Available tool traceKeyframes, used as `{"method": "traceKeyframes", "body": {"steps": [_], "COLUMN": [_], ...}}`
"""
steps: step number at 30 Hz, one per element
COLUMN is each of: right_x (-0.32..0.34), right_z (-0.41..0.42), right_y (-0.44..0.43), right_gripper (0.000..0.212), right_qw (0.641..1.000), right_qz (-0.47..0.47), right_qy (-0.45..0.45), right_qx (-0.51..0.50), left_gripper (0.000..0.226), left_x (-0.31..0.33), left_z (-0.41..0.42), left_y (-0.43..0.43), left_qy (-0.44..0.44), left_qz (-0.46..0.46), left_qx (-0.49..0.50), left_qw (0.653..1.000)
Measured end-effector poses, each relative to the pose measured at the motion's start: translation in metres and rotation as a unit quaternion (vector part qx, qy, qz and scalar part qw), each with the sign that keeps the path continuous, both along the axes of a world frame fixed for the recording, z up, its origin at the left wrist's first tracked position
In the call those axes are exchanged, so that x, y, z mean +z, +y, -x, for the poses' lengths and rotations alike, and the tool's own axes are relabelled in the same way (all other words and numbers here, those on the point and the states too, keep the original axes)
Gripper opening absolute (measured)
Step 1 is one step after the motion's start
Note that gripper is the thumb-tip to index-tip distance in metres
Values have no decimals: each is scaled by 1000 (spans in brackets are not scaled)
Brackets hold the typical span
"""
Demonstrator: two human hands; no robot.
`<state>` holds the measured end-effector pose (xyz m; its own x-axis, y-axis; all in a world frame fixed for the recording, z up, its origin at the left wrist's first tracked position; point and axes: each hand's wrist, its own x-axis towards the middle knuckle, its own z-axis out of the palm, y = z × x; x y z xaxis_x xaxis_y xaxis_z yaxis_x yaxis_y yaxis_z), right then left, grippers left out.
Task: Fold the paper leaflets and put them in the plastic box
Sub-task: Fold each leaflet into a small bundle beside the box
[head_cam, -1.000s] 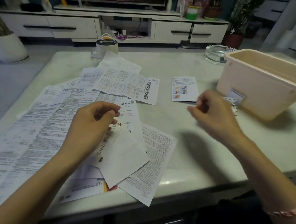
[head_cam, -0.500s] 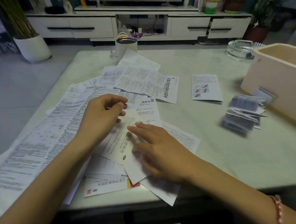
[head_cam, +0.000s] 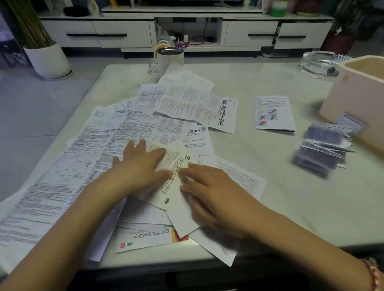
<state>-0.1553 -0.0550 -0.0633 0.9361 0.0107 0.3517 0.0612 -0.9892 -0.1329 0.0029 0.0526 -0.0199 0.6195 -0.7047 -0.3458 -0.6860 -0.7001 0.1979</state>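
I'd pin the top leaflet (head_cam: 173, 186) flat and square up the edges before creasing, then run a fingertip down the fold so it packs thin. Left hand (head_cam: 141, 168) lies palm-down at its left edge, fingers straight and spread, gripping nothing. Right hand (head_cam: 213, 195) rests flat on it, fingers out too. The leaflet's on the loose pile mid-worktop (head_cam: 278, 196). The plastic box (head_cam: 362, 105) sits far right, with folded leaflets (head_cam: 320, 147) just beside it.

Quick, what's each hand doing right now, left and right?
Left hand: open, fingers straight, pressing flat on the leaflet.
Right hand: open, fingers laid flat on the same leaflet.
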Motion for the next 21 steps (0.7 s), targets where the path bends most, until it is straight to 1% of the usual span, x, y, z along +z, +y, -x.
{"method": "traceKeyframes", "body": {"steps": [1,3,5,6,8,11,13,15,16,18,19,21], "right_x": [1,3,1,0,-3,-8,-6,2,8,24,34,53], "right_z": [2,5,6,5,1,-8,-12,-14,-13,-8,-3,7], "right_y": [-3,-8,-11,-10,-7,0,1,-3,-7,-19,-25,-36], "right_gripper": [37,37,40,43,48,50,49,43,39,33,30,18], "right_qw": [1000,1000,1000,999,998,998,999,998,995,981,968,937], "right_qz": [-7,-6,27,47,65,52,25,-23,-58,-150,-200,-295], "right_qy": [3,9,7,9,20,19,2,-36,-65,-126,-149,-185], "right_qx": [-7,-10,-10,-11,-7,16,28,38,37,15,-3,-34], "left_gripper": [83,105,126,132,135,136,140,146,143,125,113,71], "left_x": [1,5,6,7,11,12,11,13,15,22,25,28], "left_z": [3,7,4,2,0,1,0,0,1,6,10,18], "left_y": [1,4,6,7,10,11,11,11,12,15,16,14], "left_qy": [15,44,59,65,79,90,99,114,123,154,177,223], "left_qz": [-39,-85,-112,-124,-135,-134,-123,-90,-65,-6,27,101], "left_qx": [-29,-67,-86,-93,-106,-117,-117,-130,-143,-175,-188,-199], "left_qw": [999,993,988,986,982,980,981,981,980,972,966,949]}}
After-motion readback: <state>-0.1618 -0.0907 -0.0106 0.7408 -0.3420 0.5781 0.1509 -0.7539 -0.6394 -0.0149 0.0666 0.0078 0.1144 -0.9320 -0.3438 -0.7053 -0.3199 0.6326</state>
